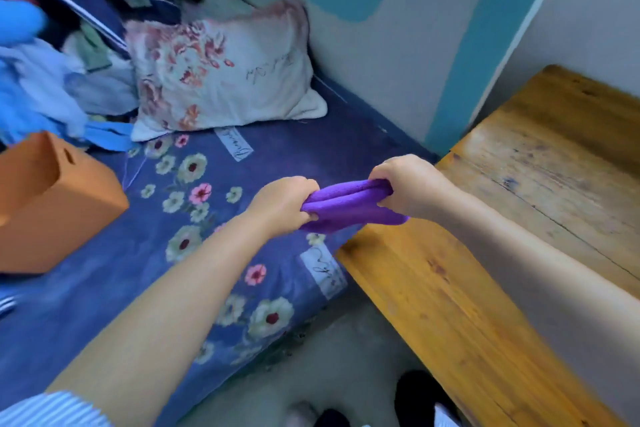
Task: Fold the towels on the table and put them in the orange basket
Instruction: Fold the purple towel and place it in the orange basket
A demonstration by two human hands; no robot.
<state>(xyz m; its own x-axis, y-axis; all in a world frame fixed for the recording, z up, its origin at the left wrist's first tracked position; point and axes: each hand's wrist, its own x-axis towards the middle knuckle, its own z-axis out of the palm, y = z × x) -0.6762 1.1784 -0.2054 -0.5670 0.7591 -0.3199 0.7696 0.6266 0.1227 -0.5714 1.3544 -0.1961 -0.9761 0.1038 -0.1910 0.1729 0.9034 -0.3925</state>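
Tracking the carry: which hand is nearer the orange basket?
The left hand, gripping the purple towel's left end; the orange basket sits far left.

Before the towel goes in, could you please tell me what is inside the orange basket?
Nothing can be made out inside the orange basket: only its outer walls and a handle slot show, and its interior faces away. The purple towel is gripped by the left hand and right hand.
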